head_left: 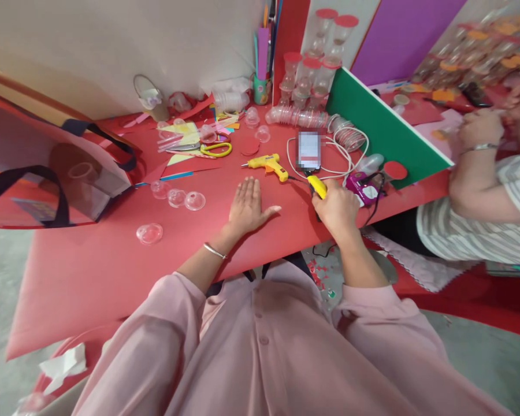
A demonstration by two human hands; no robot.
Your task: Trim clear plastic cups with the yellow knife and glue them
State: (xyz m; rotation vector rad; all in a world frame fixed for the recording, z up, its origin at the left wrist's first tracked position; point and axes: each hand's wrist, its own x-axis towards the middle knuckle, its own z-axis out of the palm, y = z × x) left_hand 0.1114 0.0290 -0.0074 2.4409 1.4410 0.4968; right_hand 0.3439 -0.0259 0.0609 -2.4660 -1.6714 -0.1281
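Note:
My left hand (248, 209) lies flat, palm down, on the red table (190, 254), fingers stretched and thumb out, holding nothing. My right hand (338, 209) is wrapped round a yellow and black utility knife (316, 186), partly hidden by the fingers. Just beyond my left fingertips lies a yellow glue gun (268, 166) on its side. A phone (309, 149) with a lit screen and a white cable (331, 173) lie beyond the right hand. Left of my left hand are clear plastic domes (195, 200). Beside the right hand is a purple box (363, 188).
Yellow-handled scissors (216, 150) lie among paper scraps. Clear bottles with red caps (308, 78) stand stacked behind, near a green board (383, 127). A bag (82, 190) is at left. A co-worker's arms (481, 144) are at right, beyond the board.

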